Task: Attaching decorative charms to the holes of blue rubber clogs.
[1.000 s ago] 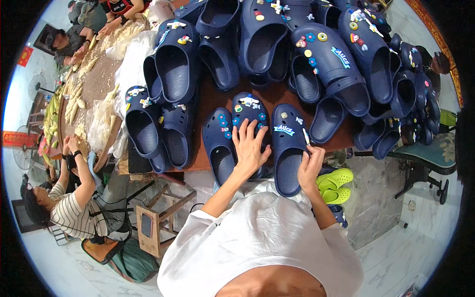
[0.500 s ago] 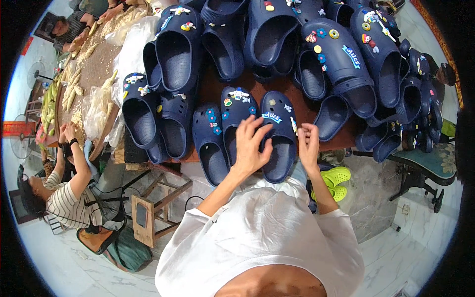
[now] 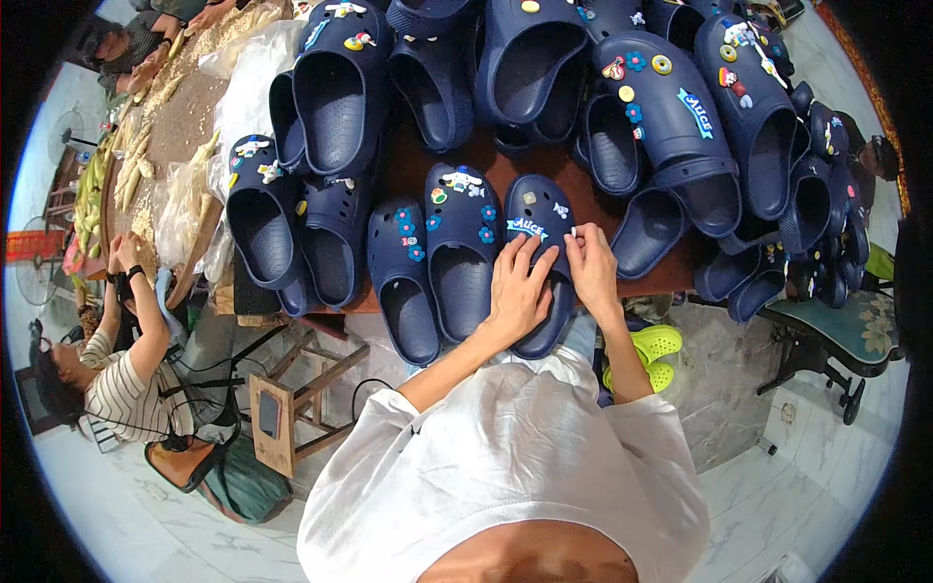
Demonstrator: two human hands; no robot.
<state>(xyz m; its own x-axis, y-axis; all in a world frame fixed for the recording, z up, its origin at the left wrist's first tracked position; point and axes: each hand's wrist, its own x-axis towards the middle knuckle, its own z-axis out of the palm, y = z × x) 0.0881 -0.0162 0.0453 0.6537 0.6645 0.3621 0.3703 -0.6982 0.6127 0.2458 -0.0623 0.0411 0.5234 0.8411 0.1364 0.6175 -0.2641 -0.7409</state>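
A navy clog [image 3: 536,194] lies in front of me at the table's near edge, toe pointing away, with a blue banner charm [image 3: 528,229] and small charms on its upper. My left hand [image 3: 519,296] grips its upper, fingers draped over the rim of the foot opening. At the upper's right side my right hand [image 3: 595,272] pinches a small whitish shoe charm [image 3: 575,232], mostly hidden by the fingertips. Just left stand two more navy clogs, one with a white character charm and blue flowers [image 3: 461,219], the other [image 3: 400,267] with blue flowers.
Several decorated navy clogs [image 3: 340,107] are piled at the back and right of the brown table [image 3: 408,175]. Lime-green clogs [image 3: 656,342] sit on the floor at right. Wooden stool [image 3: 272,418], office chair [image 3: 836,325] and a person in stripes [image 3: 126,379] are around.
My right hand has moved left and in, from beside the clog onto its upper's side. My left hand has shifted slightly right and down over the clog. The view has shifted slightly.
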